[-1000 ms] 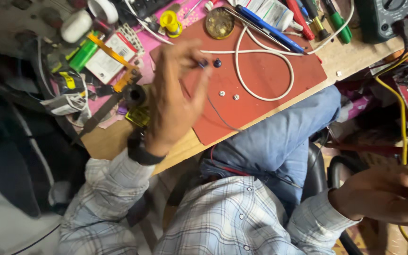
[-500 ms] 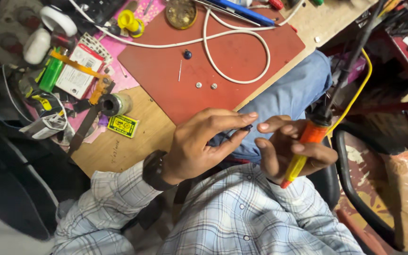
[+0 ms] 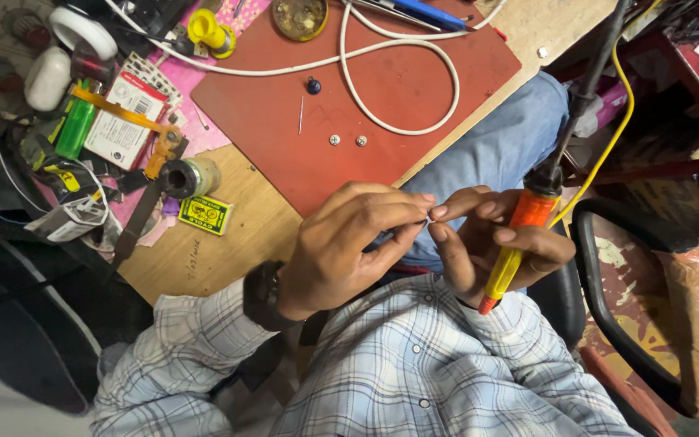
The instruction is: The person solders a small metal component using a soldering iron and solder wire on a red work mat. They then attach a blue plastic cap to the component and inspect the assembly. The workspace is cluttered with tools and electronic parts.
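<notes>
My left hand, with a black watch on the wrist, is held over my lap, thumb and forefinger pinched. My right hand meets it fingertip to fingertip. Between them is a tiny dark part, too small to identify. My right hand also grips a soldering iron by its orange and yellow handle, its black cord running up to the right. On the red mat lie two small silver screws, a thin pin and a small blue bead.
A white cable loops across the mat. The wooden desk carries a solder spool, a yellow-green label, a round tin and cluttered tools at the left. A black chair armrest is at the right.
My left hand came back from the red mat to my lap. My right hand rose with the soldering iron, and the fingertips of both hands now touch.
</notes>
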